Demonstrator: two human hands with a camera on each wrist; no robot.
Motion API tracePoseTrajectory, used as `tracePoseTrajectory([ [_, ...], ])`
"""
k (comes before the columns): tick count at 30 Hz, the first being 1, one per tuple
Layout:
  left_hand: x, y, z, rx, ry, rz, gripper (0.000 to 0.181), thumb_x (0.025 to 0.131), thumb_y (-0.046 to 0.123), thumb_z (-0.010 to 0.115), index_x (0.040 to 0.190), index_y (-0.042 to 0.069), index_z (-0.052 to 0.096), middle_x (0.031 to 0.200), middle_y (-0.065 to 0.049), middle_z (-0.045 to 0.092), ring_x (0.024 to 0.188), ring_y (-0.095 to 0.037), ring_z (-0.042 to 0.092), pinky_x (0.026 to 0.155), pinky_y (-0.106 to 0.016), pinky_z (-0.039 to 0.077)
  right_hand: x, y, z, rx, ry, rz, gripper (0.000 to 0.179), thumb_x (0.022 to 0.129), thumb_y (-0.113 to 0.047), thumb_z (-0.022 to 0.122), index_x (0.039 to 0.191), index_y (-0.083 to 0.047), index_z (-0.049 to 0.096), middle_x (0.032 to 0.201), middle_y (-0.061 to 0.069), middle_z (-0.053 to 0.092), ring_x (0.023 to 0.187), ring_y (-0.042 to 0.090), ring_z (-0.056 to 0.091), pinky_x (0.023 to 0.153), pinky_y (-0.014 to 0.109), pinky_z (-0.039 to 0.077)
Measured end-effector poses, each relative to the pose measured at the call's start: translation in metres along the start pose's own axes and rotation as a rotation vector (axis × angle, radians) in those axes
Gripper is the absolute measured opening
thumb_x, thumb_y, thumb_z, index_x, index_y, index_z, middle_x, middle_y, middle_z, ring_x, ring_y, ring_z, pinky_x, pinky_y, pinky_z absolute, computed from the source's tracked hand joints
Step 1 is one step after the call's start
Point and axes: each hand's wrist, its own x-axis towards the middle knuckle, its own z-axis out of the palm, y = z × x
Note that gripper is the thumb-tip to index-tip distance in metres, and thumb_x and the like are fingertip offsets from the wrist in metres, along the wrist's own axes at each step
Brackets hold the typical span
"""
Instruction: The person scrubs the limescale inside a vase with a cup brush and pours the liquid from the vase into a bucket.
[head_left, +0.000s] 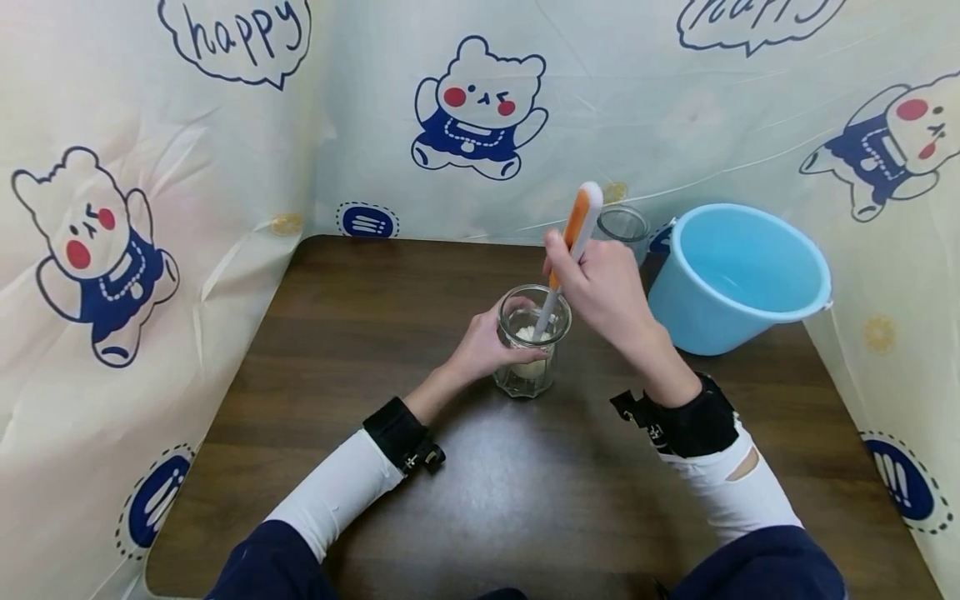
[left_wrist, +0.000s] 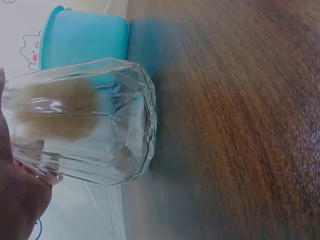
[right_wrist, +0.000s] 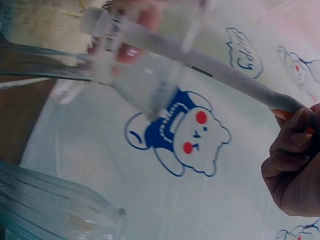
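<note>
My left hand is wrapped around a clear glass jar, which stands close over the table; whether its base touches the wood I cannot tell. In my right hand is the orange and grey-white handle of a bottle brush, gripped with the thumb up along it. The brush slants down through the jar's mouth. Its cream bristle head sits inside the glass, above the base, in the left wrist view. The right wrist view shows the grey brush shaft and the right fingers curled around the handle.
A light blue bucket stands at the back right of the brown wooden table. Left of it, a second clear glass stands near the back edge, partly behind my right hand. A bear-printed curtain hangs around the table.
</note>
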Motion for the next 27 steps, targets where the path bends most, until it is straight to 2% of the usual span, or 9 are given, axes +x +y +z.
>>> tracePoseTrajectory([
  [2, 0.001, 0.000, 0.000, 0.005, 0.006, 0.007, 0.075, 0.061, 0.050, 0.086, 0.124, 0.023, 0.055, 0.114, 0.005, 0.067, 0.097, -0.008, 0.062, 0.085, -0.036, 0.052, 0.004, -0.004, -0.005, -0.003, 0.022, -0.023, 0.054, 0.102, -0.037, 0.038, 0.071, -0.008, 0.071, 0.052, 0.007, 0.058, 0.048, 0.018, 0.048, 0.045, 0.034, 0.036],
  [5, 0.001, 0.000, 0.000, 0.010, 0.012, 0.003, 0.077, 0.061, 0.051, 0.086, 0.126, 0.023, 0.055, 0.114, 0.006, 0.067, 0.099, -0.010, 0.062, 0.086, -0.037, 0.052, 0.004, -0.006, -0.004, -0.046, 0.003, -0.076, 0.053, 0.101, -0.034, 0.041, 0.065, -0.007, 0.068, 0.050, 0.006, 0.057, 0.047, 0.017, 0.050, 0.044, 0.032, 0.038],
  [11, -0.003, 0.001, 0.000, 0.007, -0.005, -0.014, 0.079, 0.064, 0.045, 0.086, 0.131, 0.021, 0.053, 0.118, 0.001, 0.067, 0.104, -0.022, 0.063, 0.086, -0.039, 0.052, -0.006, 0.000, 0.015, -0.185, -0.043, -0.094, 0.052, 0.100, -0.035, 0.044, 0.053, -0.011, 0.047, 0.044, 0.003, 0.041, 0.042, 0.018, 0.042, 0.039, 0.030, 0.032],
  [14, -0.007, 0.001, 0.000, 0.014, -0.009, -0.021, 0.081, 0.064, 0.046, 0.086, 0.132, 0.019, 0.052, 0.118, 0.003, 0.066, 0.104, -0.018, 0.062, 0.087, -0.038, 0.052, -0.008, -0.002, 0.014, -0.213, -0.018, -0.105, 0.053, 0.099, -0.035, 0.044, 0.052, -0.011, 0.046, 0.043, 0.002, 0.039, 0.040, 0.018, 0.041, 0.037, 0.030, 0.030],
  [17, -0.010, 0.000, 0.001, 0.014, -0.008, -0.026, 0.081, 0.062, 0.047, 0.086, 0.131, 0.018, 0.054, 0.116, 0.004, 0.067, 0.102, -0.012, 0.062, 0.087, -0.037, 0.052, -0.007, -0.007, 0.007, -0.224, 0.044, -0.135, 0.053, 0.099, -0.034, 0.045, 0.050, -0.011, 0.048, 0.040, 0.002, 0.041, 0.038, 0.018, 0.040, 0.036, 0.030, 0.028],
  [21, -0.007, 0.001, 0.000, 0.016, -0.002, -0.025, 0.079, 0.061, 0.047, 0.087, 0.129, 0.021, 0.054, 0.115, 0.004, 0.067, 0.101, -0.009, 0.061, 0.088, -0.037, 0.052, -0.004, -0.007, 0.005, -0.254, 0.096, -0.189, 0.052, 0.098, -0.032, 0.047, 0.051, -0.011, 0.049, 0.039, 0.003, 0.041, 0.037, 0.019, 0.040, 0.035, 0.033, 0.030],
  [27, -0.003, 0.002, -0.001, 0.009, -0.018, -0.019, 0.078, 0.065, 0.044, 0.086, 0.132, 0.021, 0.052, 0.118, -0.001, 0.067, 0.106, -0.019, 0.062, 0.089, -0.040, 0.052, -0.008, 0.008, 0.021, -0.329, 0.018, -0.236, 0.047, 0.097, -0.030, 0.049, 0.054, -0.011, 0.048, 0.040, 0.000, 0.038, 0.035, 0.017, 0.038, 0.034, 0.029, 0.030],
])
